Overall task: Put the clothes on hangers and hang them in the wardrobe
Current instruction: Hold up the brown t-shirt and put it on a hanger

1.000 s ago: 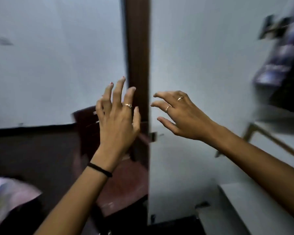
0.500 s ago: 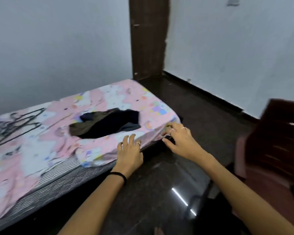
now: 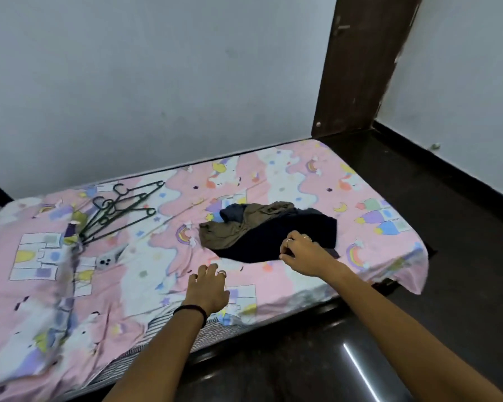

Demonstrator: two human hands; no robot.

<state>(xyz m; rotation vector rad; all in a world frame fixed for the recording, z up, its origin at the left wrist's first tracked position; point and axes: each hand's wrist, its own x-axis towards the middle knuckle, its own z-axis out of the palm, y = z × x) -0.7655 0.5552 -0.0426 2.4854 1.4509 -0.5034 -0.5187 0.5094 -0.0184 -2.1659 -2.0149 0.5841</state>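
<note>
Head view, change: a second ago I faced a wall and a door frame with both hands raised and holding nothing; now I look down on the bed.
Clothes: the dark garment and olive garment lie heaped right of the bed's middle.
Right hand: fingers curled on the dark garment's near edge, seemingly pinching it.
Left hand: spread, resting on the bedsheet, holding nothing.
Hangers: green, piled far left, well apart from the clothes.
Meaning: I judge the pickup is starting; nothing is on a hanger yet.
</note>
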